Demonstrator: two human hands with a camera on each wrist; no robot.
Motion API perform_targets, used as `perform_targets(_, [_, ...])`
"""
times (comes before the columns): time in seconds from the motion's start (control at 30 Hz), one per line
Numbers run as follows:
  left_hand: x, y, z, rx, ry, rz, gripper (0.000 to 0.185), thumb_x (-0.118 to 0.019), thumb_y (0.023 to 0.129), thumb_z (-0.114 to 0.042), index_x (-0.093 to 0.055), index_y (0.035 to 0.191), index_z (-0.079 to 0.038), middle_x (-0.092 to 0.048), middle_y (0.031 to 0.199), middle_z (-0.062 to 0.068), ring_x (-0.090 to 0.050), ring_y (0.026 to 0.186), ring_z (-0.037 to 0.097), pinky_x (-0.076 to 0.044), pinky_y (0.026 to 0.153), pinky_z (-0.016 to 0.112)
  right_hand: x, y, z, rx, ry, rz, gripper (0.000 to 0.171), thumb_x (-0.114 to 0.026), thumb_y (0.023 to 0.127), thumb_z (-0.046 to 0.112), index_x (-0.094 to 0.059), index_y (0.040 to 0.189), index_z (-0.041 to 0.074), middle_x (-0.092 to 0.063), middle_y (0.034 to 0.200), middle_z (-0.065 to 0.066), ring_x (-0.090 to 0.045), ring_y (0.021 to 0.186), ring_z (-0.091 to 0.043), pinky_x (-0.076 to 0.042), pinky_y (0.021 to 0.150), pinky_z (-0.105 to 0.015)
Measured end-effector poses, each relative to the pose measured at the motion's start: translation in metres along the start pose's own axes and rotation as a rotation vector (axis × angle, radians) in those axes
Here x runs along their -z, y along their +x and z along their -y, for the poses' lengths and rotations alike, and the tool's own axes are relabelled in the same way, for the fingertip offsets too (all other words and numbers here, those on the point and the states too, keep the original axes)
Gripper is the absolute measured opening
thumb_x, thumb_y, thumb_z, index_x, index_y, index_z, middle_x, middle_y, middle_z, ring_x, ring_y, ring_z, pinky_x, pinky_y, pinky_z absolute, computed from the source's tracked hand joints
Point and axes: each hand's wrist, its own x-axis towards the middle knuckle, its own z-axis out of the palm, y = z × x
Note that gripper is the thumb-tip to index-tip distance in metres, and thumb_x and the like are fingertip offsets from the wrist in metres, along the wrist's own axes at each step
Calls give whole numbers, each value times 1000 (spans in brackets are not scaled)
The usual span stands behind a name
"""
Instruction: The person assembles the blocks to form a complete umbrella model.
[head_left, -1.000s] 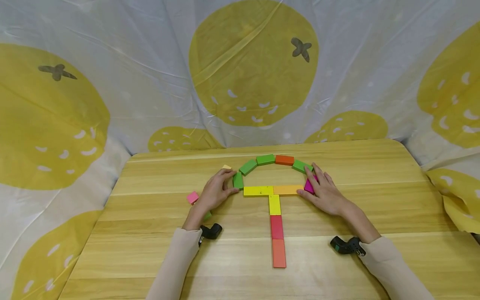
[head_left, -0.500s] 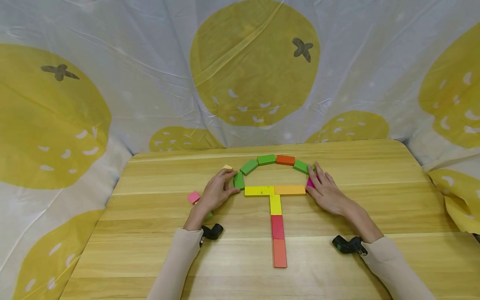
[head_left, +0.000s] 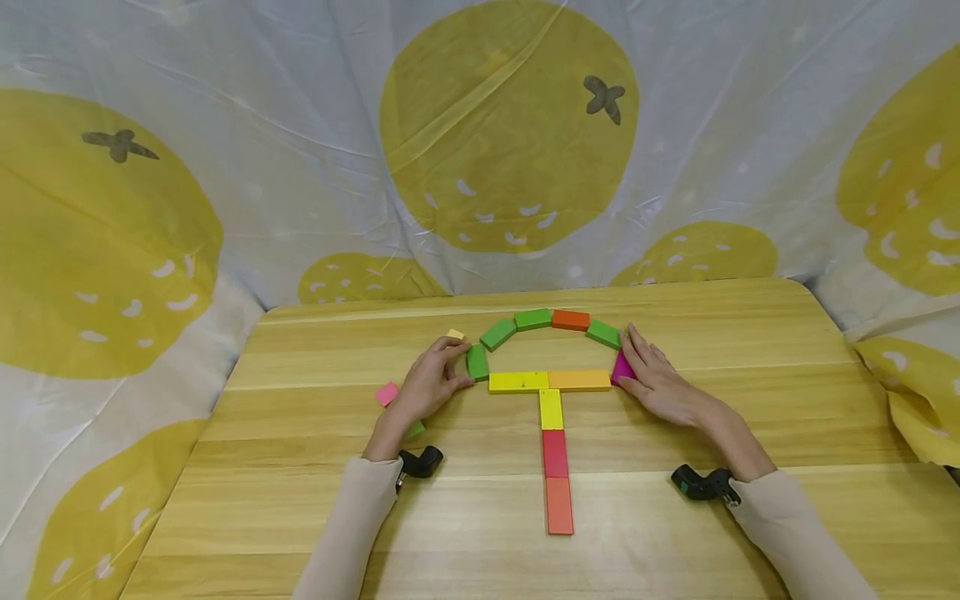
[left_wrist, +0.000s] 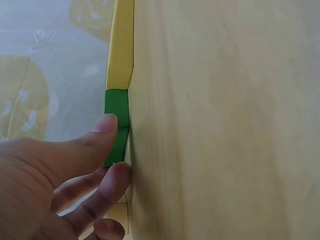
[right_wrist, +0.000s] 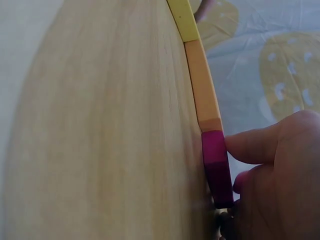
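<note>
Coloured wooden blocks lie on the table in an umbrella shape, an arch over a straight bar with a stem. My left hand (head_left: 433, 377) holds the green block (head_left: 477, 362) at the arch's left end, thumb at its near end and fingertips at its far end. In the left wrist view the thumb (left_wrist: 102, 132) overlaps that block's face. At the right end my right hand (head_left: 660, 385) lies beside the magenta block (head_left: 622, 367), fingers fairly straight along its outer side. Its thumb (right_wrist: 250, 144) touches the block in the right wrist view; the other fingers are partly hidden.
The bar has a yellow block (head_left: 518, 382) and an orange block (head_left: 579, 381). Below runs the stem: yellow, red (head_left: 554, 453) and coral blocks. Loose pink (head_left: 387, 393), green (head_left: 415, 430) and pale yellow (head_left: 455, 334) blocks lie near the left hand. A patterned curtain (head_left: 510, 125) hangs behind the table.
The right hand has shifted a little to the right, its thumb sliding off the orange block's end and showing more of the magenta block. The left hand has drawn slightly left. The blocks look practically unmoved.
</note>
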Motion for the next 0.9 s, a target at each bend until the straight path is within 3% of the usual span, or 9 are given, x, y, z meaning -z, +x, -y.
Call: perform_targets(0.9, [1,-1,-1,-27,-27,18,54,-76,83,-14,-58,132,-3,-53,138,12,-53,71,11,-42,66,21,3,-3,4,-42,-38,20,77,-37,104,39,6,153,-2,14,161,-19,7,150,-38,-1,120,-58])
